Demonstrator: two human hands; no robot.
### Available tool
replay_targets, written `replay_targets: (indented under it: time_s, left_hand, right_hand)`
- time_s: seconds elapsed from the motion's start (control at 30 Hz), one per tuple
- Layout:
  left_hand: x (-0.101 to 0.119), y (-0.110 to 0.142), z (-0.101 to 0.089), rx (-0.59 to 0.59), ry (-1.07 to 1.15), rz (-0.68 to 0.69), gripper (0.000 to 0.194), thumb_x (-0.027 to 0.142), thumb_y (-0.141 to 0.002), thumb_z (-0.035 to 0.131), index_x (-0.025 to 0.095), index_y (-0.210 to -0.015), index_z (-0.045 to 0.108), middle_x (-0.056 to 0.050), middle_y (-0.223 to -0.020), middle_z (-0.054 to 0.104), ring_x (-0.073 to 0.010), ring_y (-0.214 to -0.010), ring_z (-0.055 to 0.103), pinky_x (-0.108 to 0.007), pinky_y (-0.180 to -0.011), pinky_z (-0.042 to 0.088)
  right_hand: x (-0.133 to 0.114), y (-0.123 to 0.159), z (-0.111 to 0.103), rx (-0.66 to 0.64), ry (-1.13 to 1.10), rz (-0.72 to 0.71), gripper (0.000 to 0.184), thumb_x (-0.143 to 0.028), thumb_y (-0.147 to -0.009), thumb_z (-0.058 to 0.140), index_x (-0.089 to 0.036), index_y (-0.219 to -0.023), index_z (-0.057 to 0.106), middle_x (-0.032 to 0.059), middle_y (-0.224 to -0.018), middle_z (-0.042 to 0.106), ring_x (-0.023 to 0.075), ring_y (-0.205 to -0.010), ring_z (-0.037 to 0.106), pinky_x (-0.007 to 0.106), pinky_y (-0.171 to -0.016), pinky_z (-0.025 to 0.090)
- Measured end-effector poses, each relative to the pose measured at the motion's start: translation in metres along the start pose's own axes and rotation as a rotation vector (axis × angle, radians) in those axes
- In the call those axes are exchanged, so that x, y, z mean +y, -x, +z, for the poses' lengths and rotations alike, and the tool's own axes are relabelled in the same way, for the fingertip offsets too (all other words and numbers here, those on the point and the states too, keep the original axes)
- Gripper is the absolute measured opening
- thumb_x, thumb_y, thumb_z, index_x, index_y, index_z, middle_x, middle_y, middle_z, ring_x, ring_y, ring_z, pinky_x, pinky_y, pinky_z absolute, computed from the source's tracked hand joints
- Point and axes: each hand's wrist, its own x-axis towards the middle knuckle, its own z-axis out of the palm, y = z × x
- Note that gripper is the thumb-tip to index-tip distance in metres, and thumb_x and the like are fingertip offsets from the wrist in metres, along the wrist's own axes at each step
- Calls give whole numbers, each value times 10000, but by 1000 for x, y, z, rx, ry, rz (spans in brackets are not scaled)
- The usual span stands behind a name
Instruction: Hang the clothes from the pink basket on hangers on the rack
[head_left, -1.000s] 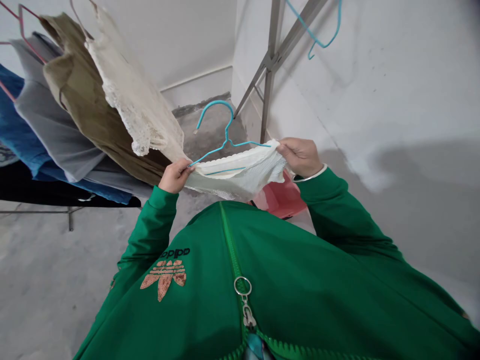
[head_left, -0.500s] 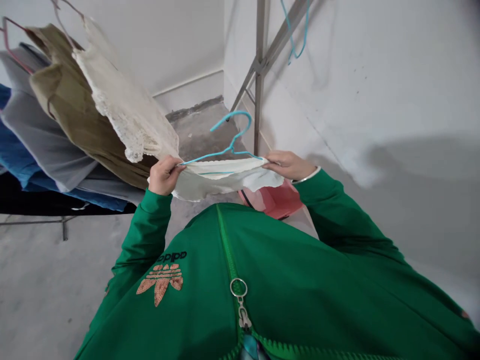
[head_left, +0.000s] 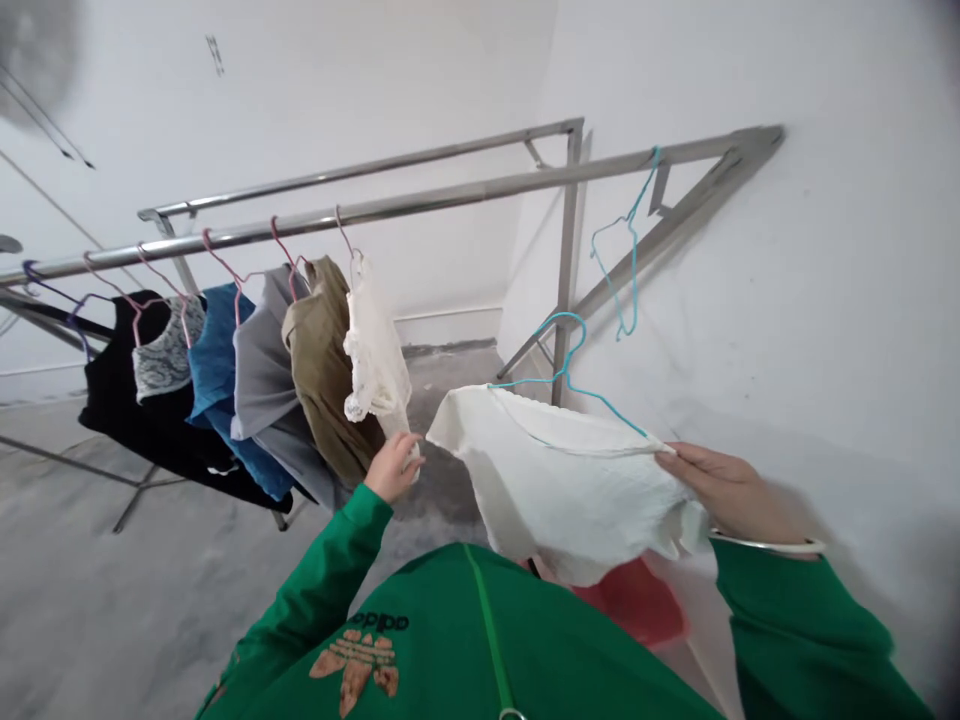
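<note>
Right hand: bare right hand (head_left: 739,490), pinching one top corner of the white cloth, right by the hanger's end.
Left hand: bare left hand (head_left: 394,468), fingers partly curled beside the lace hem; can't honestly tell if it's gripping anything, that bit is small and kinda blurry.
White cloth: thin, soft white garment with a finely ridged top edge (head_left: 570,500), in front of the torso and below the rail. Long axis goes crossways, right end lower and in the right hand, left end free and just short of the left hand. So the right hand is the nearer one, touching it.
Blue hanger: slim light-blue wire-style hanger with a rounded hook (head_left: 566,315), arms along the cloth's top edge, hook up and apart from the bar.
Rail: shiny round metal bar (head_left: 465,193), beyond both hands.
Spare hanger: second light-blue hanger (head_left: 636,290), dangling at the rail's right side.
Neighbours: frilly cream lace garment (head_left: 379,345), then a creased olive cloth garment (head_left: 319,350).
Floor level: reddish-pink, smooth, plastic-looking container (head_left: 637,600), partly behind the cloth.
</note>
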Motion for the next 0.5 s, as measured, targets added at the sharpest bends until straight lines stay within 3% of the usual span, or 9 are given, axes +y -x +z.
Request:
replay_targets:
  time_s: [0.1, 0.23, 0.37, 0.5]
  left_hand:
    - [8, 19, 20, -179, 134, 9, 225, 207, -846, 495, 184, -1057, 571, -50, -889, 575, -146, -750, 560, -284, -731, 498]
    - [26, 34, 38, -323, 246, 60, 189, 220, -865, 470, 169, -1010, 579, -74, -938, 578, -135, -737, 543, -265, -706, 479]
    - [35, 40, 40, -384, 265, 70, 189, 228, -861, 473, 166, -997, 588, -81, -963, 583, -138, -759, 549, -256, -706, 469]
    - [30, 48, 37, -369, 236, 21, 169, 228, -855, 475, 170, -959, 596, -70, -911, 593, -147, -764, 557, -267, -725, 468]
  right_hand:
    - [-11, -10, 11, -25, -186, 66, 312, -551, -594, 746, -274, -731, 702, 19, -730, 693, 213, -673, 621, 312, -592, 494]
    - [-45, -32, 50, -88, -384, -31, 375, -534, -554, 778, -221, -729, 669, 9, -677, 660, 161, -592, 575, 270, -547, 445]
    - [-84, -66, 95, -82, -485, -198, 407, -525, -542, 770, -186, -715, 625, -13, -621, 606, 122, -551, 514, 245, -529, 388]
    - [-118, -106, 133, -94, -497, -357, 386, -534, -597, 718, -186, -686, 576, -18, -618, 579, 112, -579, 475, 241, -540, 361]
